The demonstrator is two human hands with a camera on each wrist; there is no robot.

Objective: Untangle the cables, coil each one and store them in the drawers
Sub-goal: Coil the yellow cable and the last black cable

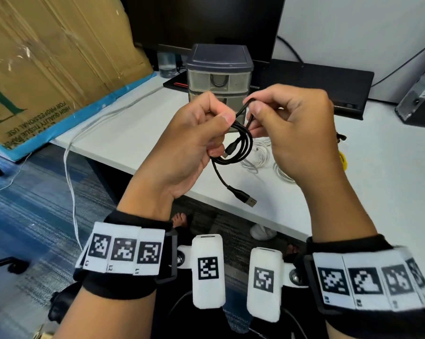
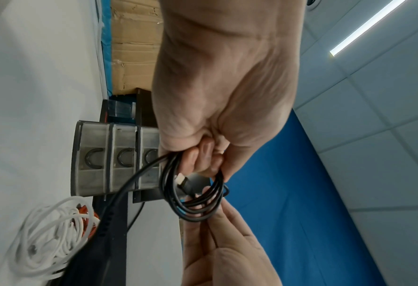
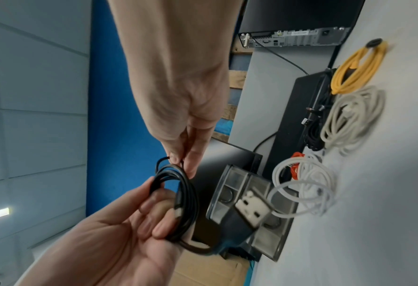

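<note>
— Reading the cardboard box (image 1: pixel 47 69): "FOR PROFESSIONAL USE", upside down. The black cable (image 1: pixel 240 145)?
— Coiled above the desk edge; left hand (image 1: pixel 189 145) clenches the loops, right hand (image 1: pixel 294 128) pinches one strand.

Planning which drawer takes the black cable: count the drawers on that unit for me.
3 drawers, stacked in the unit on the desk beyond both hands; all look closed. In the head view the hands hide the lower ones.
</note>
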